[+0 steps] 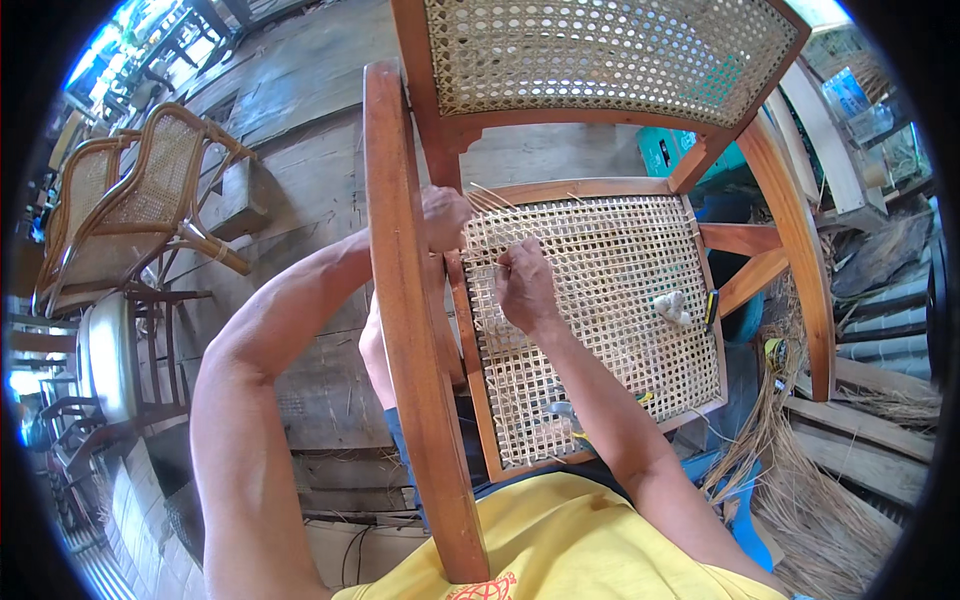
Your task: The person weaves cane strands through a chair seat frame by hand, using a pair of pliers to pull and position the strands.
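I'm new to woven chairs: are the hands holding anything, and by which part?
I can't tell: the right hand is curled over the woven seat; the left hand is by its left edge; whatever either might hold doesn't show clearly.

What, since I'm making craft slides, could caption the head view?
Left fingers and right fingers at the woven cane seat of a wooden armchair.

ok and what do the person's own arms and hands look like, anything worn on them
The left hand and right hand are bare, with no gloves, and no watch or bracelet shows at the wrists. The forearms are uncovered too, with no sleeve reaching the elbows. The yellow shirt has a red print on its front.
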Demonstrator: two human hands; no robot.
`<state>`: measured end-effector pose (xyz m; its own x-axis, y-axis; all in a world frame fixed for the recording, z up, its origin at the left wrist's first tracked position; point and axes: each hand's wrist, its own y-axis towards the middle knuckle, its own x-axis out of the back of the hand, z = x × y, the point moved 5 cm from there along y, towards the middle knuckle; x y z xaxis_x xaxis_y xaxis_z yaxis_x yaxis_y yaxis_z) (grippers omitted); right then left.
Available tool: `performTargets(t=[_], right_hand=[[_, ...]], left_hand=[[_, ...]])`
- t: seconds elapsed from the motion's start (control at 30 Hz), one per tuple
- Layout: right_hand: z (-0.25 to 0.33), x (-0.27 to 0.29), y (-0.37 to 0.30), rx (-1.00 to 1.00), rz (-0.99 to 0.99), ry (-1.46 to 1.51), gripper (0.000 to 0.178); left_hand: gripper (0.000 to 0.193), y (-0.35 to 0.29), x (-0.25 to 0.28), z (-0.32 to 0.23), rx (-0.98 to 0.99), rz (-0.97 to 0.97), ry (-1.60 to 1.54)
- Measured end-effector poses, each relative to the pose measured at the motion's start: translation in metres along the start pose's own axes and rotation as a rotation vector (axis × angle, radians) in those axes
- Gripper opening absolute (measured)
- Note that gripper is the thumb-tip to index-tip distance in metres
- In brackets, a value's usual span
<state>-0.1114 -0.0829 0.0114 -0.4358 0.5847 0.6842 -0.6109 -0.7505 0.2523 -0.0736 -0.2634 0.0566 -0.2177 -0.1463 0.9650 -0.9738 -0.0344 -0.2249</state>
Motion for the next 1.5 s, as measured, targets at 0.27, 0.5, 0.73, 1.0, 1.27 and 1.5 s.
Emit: performTargets(t=[0.27, 0.5, 0.73, 1.0, 1.27, 1.5], right_hand=[[0.005, 0.0, 0.02, -0.115, 0.22, 0.207, 0.032], [-0.009, -0.009, 0.038, -0.249, 0.196, 0.695, 0.018], [-0.024, -0.004, 0.032, -0.087, 0.213, -0.144, 0.025], [-0.036, 0.003, 0.032, -0.224, 0.298, 0.061, 0.022], [-0.028, 0.017, 0.038, -0.317, 0.361, 0.014, 0.026], [-0.022, 0.008, 0.057, -0.252, 0.531, -0.199, 0.026]], left_hand=[[0.034, -0.072, 0.02, 0.037, 0.231, -0.378, -0.374], [0.047, -0.041, -0.016, 0.043, 0.263, -0.158, -0.579], [0.022, 0.006, -0.074, 0.05, -0.274, -0.356, -0.45], [0.025, 0.105, -0.166, 0.059, -0.235, -0.689, 0.92], [0.021, 0.065, -0.109, 0.017, -0.347, -0.61, 0.178], [0.02, 0.11, -0.182, 0.048, -0.432, -0.438, 0.05]])
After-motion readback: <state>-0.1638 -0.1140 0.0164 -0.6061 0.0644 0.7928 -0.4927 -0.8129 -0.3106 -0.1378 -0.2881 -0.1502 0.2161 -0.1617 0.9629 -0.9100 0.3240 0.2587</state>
